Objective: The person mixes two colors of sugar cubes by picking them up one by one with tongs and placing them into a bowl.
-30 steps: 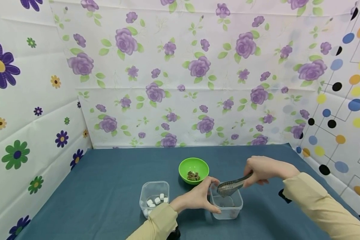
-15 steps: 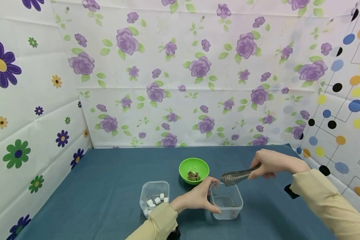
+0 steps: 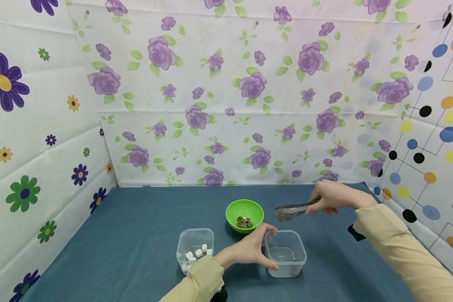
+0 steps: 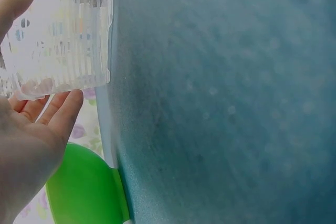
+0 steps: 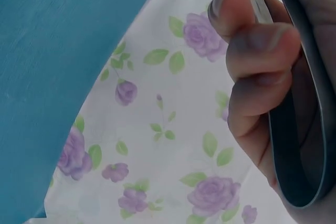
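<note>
Bench [image 3: 147, 239]: left grip [image 3: 248, 247] holds tub [image 3: 285, 269], right grip [image 3: 331, 196] tongs [image 3: 288, 212]; brown cubes [image 3: 244, 223] look done; white cubes [image 3: 199, 253], tub's nine o'clock, remain.

Tongs [image 3: 287, 212]: metal; bowl [image 3: 244, 206]: glossy plas.; tubs [image 3: 287, 268]: clr plas.; tblcloth [image 3: 143, 239]: matt.

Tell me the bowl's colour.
The bowl is bright green, best seen in the head view.

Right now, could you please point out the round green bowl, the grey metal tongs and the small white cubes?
Round green bowl [image 3: 244, 208], head view: bare inner wall.
Grey metal tongs [image 3: 288, 211], head view: the perforated end.
Small white cubes [image 3: 199, 253], head view: one cube's face.
</note>
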Demonstrator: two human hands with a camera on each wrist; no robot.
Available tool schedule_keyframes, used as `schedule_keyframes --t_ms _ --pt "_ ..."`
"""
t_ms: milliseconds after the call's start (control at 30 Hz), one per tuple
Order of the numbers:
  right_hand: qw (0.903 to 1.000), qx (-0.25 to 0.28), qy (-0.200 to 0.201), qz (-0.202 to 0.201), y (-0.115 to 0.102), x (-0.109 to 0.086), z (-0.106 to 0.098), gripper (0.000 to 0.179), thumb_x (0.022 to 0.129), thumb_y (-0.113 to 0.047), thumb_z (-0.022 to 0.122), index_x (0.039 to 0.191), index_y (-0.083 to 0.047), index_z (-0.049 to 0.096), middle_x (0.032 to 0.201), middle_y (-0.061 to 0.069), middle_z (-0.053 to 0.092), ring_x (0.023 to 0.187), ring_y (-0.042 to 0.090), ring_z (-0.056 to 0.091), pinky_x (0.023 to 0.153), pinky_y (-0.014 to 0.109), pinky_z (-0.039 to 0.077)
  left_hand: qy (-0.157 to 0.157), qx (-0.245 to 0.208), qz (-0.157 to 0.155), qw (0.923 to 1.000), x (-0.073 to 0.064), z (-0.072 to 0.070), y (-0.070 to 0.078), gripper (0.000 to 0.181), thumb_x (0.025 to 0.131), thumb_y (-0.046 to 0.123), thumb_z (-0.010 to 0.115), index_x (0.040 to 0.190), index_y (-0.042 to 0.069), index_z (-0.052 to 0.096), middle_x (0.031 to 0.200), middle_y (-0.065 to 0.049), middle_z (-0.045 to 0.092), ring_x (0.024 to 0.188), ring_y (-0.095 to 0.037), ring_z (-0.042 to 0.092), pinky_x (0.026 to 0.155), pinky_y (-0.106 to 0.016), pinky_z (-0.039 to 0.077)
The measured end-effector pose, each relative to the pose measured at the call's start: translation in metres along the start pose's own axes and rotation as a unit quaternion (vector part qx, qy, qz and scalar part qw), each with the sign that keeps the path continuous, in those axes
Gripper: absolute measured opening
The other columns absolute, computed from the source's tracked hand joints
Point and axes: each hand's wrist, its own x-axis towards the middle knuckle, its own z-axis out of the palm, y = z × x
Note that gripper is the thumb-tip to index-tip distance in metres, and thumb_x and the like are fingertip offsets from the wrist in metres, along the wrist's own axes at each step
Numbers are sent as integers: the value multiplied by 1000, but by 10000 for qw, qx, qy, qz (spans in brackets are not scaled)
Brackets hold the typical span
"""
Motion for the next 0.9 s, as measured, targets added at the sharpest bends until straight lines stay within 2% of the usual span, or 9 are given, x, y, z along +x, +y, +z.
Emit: schedule_keyframes --t_ms 233,433,667,900 --pt "9997 -215 92 15 -1 21 5 33 81 -38 67 52 -22 60 39 -3 45 31 11 42 49 28 47 12 -83 -97 9999 1 1 -1 71 77 16 74 131 10 28 128 -5 34 118 -22 37 89 -26 39" --pt "9991 -364 157 117 -6 37 10 31 79 -39 68 53 -24 62 38 -3 45 33 18 45 47 27 45 -6 -77 -63 9999 0 0 0 71 77 15 74 131 10 28 129 -7 34 118 -22 38 89 -27 40" --pt "9964 -780 315 94 -15 54 18 30 79 -36 69 53 -24 60 38 -5 44 32 10 41 45 25 44 -31 -117 -91 9999 0 0 -2 72 78 16 73 132 8 27 130 -6 32 120 -22 36 90 -26 39" --pt "9949 -925 386 109 -19 64 26 32 78 -34 71 51 -22 58 38 -5 45 33 9 43 37 25 39 5 -159 -107 9998 1 0 -1 71 78 14 73 132 11 28 131 -5 31 120 -22 36 89 -24 39"
